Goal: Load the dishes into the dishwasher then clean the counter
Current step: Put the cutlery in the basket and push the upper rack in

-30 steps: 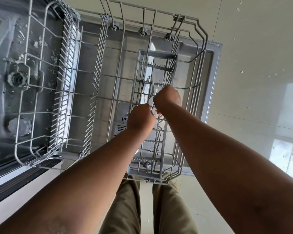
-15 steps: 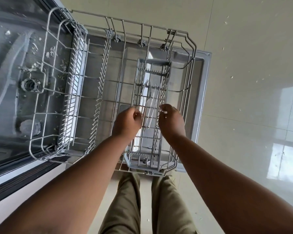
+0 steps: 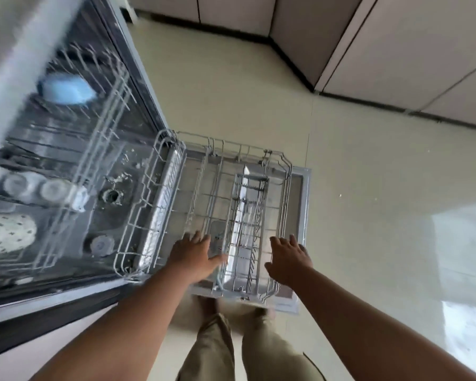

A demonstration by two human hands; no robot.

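Both hands hover palm-down over the near end of the pulled-out lower rack (image 3: 204, 204), and neither grips anything. The left hand (image 3: 194, 258) has its fingers straight and slightly spread, with the thumb pointing toward the cutlery basket (image 3: 245, 232). Whether the thumb touches the basket frame cannot be told. The right hand (image 3: 287, 261) is likewise flat with fingers spread; it sits over the rack's right rim, just beside the basket.

The cutlery basket stands between the two hands and runs lengthwise away from them inside the lower rack. Thin metal utensils (image 3: 249, 215) lie in it, just beyond the fingertips; their type is too blurred to identify.

The lower rack rests on the lowered dishwasher door (image 3: 302, 204), whose edge shows beyond the right hand. To the left of the left hand lies the open dishwasher tub (image 3: 113, 199), with a round drain fitting on its floor. Further left, the upper rack (image 3: 74, 149) holds a light blue dish (image 3: 66, 90), a row of clear upturned cups (image 3: 39, 189) and a patterned white mug (image 3: 8, 233); all are motion-blurred.

Below the hands, the person's legs in khaki trousers (image 3: 217, 350) stand on a pale tiled floor (image 3: 368, 188). Pale cabinets (image 3: 396, 50) line the far right.
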